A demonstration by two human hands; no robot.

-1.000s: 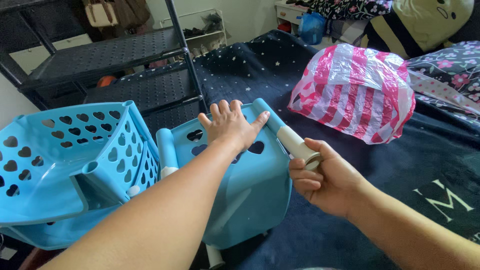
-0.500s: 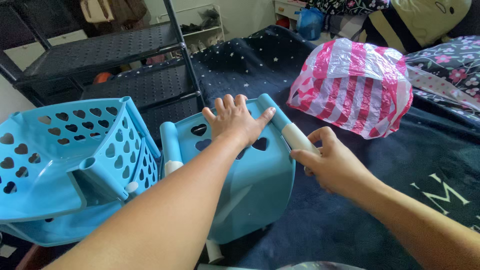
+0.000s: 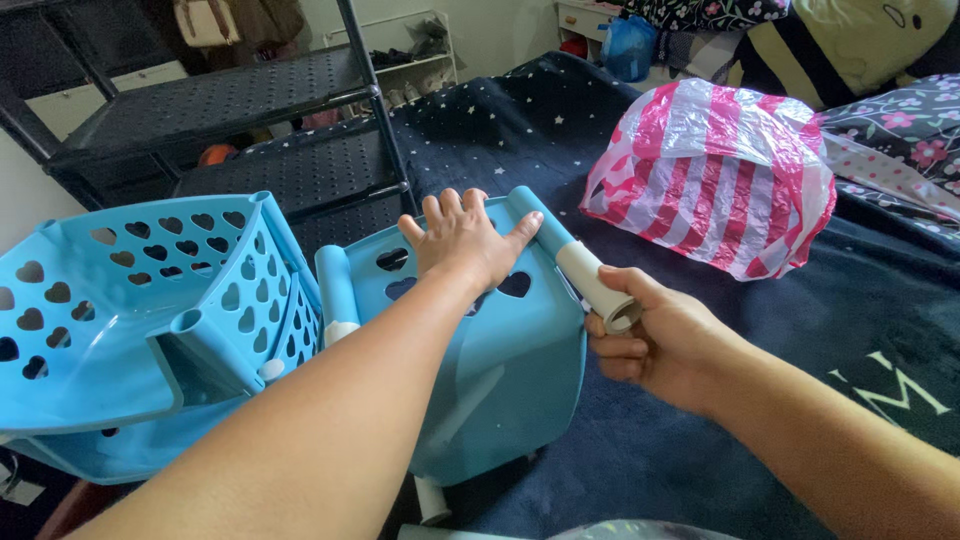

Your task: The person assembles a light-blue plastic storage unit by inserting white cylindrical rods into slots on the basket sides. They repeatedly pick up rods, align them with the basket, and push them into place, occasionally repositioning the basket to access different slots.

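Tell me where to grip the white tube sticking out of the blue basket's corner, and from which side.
Grip the white tube on its bare end, from the right, where the right hand already is. That end juts clear of the blue basket; the left hand lies flat on the basket's heart-holed panel, covering the other side.

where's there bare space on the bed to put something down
Bare blanket lies in front of the striped bag, right of the blue basket. Crowded at left: the second basket and black shelf; both hands, left and right, are on the near basket.
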